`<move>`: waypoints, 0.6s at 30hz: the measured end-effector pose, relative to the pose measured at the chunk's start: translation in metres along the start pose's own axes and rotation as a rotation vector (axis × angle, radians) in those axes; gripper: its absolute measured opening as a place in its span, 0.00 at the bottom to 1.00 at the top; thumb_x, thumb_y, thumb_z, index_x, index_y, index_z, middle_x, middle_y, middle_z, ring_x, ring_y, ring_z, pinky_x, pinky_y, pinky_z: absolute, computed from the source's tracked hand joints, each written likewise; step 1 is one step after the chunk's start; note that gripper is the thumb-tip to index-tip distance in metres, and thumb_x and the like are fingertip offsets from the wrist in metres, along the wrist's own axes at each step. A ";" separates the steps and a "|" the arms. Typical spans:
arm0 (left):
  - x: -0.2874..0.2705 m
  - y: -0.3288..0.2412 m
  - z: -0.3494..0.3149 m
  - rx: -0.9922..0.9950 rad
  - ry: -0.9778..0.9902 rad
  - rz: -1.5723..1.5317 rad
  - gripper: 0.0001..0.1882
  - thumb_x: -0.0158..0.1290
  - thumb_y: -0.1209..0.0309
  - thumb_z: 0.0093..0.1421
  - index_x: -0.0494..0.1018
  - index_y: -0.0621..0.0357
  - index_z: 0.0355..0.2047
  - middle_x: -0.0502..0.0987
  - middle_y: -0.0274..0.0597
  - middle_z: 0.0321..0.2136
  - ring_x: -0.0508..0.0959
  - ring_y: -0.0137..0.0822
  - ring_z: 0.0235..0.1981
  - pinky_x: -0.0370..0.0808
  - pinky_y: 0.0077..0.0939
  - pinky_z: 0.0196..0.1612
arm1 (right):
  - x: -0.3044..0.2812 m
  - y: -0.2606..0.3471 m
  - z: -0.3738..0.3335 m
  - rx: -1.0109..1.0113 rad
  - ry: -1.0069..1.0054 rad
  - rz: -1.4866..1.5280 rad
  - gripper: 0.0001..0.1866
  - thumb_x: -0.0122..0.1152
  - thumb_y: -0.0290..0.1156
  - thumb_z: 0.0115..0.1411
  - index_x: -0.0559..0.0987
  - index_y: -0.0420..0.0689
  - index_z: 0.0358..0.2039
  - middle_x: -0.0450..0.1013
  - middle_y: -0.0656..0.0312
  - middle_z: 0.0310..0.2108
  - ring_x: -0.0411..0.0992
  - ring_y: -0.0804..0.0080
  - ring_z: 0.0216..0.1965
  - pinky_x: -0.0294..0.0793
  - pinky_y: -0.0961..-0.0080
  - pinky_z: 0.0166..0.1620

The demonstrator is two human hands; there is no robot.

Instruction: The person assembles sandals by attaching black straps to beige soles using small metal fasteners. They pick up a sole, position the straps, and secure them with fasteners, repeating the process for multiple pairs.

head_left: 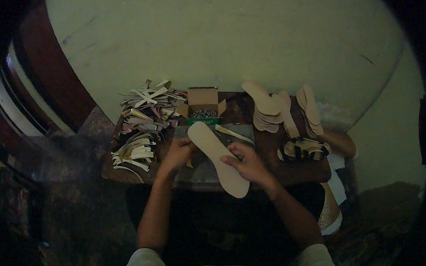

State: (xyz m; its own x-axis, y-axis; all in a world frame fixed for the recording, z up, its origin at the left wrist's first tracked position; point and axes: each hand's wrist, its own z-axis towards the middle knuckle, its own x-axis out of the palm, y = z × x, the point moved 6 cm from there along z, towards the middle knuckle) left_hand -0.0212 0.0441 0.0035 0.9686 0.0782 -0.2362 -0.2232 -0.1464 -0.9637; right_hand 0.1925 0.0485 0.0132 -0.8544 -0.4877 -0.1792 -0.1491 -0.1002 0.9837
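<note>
A tan, sole-shaped insole point(218, 156) is held at a slant over the front of a small dark table. My right hand point(247, 164) grips its right edge, thumb on the upper face and fingers partly behind. At the insole's upper left edge, my left hand point(177, 155) is closed, its fingertips hidden against that edge. A small yellowish scrap point(189, 163) shows just below the left fingers. Beneath the insole lies a grey flat slab point(205, 173), and a pale curved strip point(234, 133) rests on its far right part.
Cut strips and offcuts point(141, 147) heap along the table's left side. An open green cardboard box point(203, 120) of small metal pieces stands at the back. Stacked insoles point(263, 108) and more insoles point(309, 111) lie at the right, behind a dark-banded bundle point(305, 149). A wall point(228, 43) rises behind.
</note>
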 end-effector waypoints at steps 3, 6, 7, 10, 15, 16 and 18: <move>0.020 -0.001 -0.007 -0.094 0.276 -0.108 0.12 0.53 0.68 0.61 0.78 0.64 0.38 0.79 0.35 0.28 0.75 0.25 0.27 0.71 0.22 0.32 | 0.001 -0.013 0.001 0.066 0.004 0.040 0.15 0.66 0.34 0.59 0.74 0.39 0.41 0.78 0.56 0.34 0.75 0.75 0.34 0.73 0.74 0.37; 0.025 -0.001 -0.009 -0.085 0.405 -0.200 0.11 0.54 0.67 0.60 0.78 0.62 0.37 0.78 0.34 0.29 0.75 0.25 0.29 0.70 0.21 0.33 | -0.003 -0.021 0.001 0.052 -0.011 0.059 0.16 0.66 0.34 0.59 0.73 0.39 0.42 0.79 0.55 0.34 0.76 0.74 0.33 0.74 0.73 0.37; 0.026 -0.001 -0.010 -0.067 0.429 -0.221 0.11 0.54 0.66 0.61 0.78 0.62 0.36 0.78 0.33 0.29 0.75 0.25 0.30 0.70 0.21 0.33 | -0.004 -0.018 0.000 0.041 -0.022 0.056 0.16 0.65 0.34 0.60 0.73 0.39 0.43 0.79 0.55 0.35 0.76 0.74 0.34 0.74 0.73 0.37; 0.026 -0.009 -0.015 -0.070 0.373 -0.295 0.13 0.56 0.62 0.61 0.78 0.60 0.37 0.77 0.31 0.27 0.74 0.23 0.29 0.69 0.20 0.33 | -0.002 -0.004 -0.003 0.134 0.022 -0.009 0.17 0.65 0.33 0.60 0.73 0.38 0.44 0.79 0.55 0.36 0.76 0.73 0.34 0.74 0.72 0.38; 0.020 -0.021 -0.009 -0.001 0.198 -0.135 0.17 0.58 0.56 0.61 0.78 0.59 0.38 0.75 0.29 0.26 0.70 0.21 0.27 0.66 0.18 0.31 | -0.002 -0.009 -0.005 0.097 0.090 0.076 0.17 0.64 0.33 0.61 0.73 0.37 0.44 0.79 0.55 0.36 0.76 0.73 0.36 0.75 0.72 0.39; 0.017 -0.023 -0.009 0.026 0.173 -0.121 0.18 0.59 0.56 0.61 0.78 0.59 0.38 0.75 0.28 0.26 0.69 0.21 0.26 0.65 0.17 0.31 | -0.001 -0.008 -0.005 0.116 0.105 0.082 0.16 0.64 0.33 0.61 0.73 0.38 0.45 0.79 0.56 0.36 0.76 0.73 0.36 0.75 0.72 0.39; 0.014 -0.023 -0.005 0.070 0.128 -0.159 0.16 0.58 0.60 0.62 0.78 0.60 0.42 0.75 0.29 0.28 0.70 0.20 0.29 0.67 0.17 0.33 | -0.002 -0.015 -0.003 0.119 0.135 0.126 0.15 0.64 0.33 0.61 0.73 0.40 0.44 0.78 0.59 0.36 0.75 0.77 0.37 0.74 0.75 0.40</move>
State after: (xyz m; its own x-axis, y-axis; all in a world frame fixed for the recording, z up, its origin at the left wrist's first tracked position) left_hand -0.0023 0.0435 0.0227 0.9972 -0.0320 -0.0670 -0.0692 -0.0727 -0.9949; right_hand 0.1975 0.0481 -0.0009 -0.7970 -0.6022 -0.0467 -0.1098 0.0684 0.9916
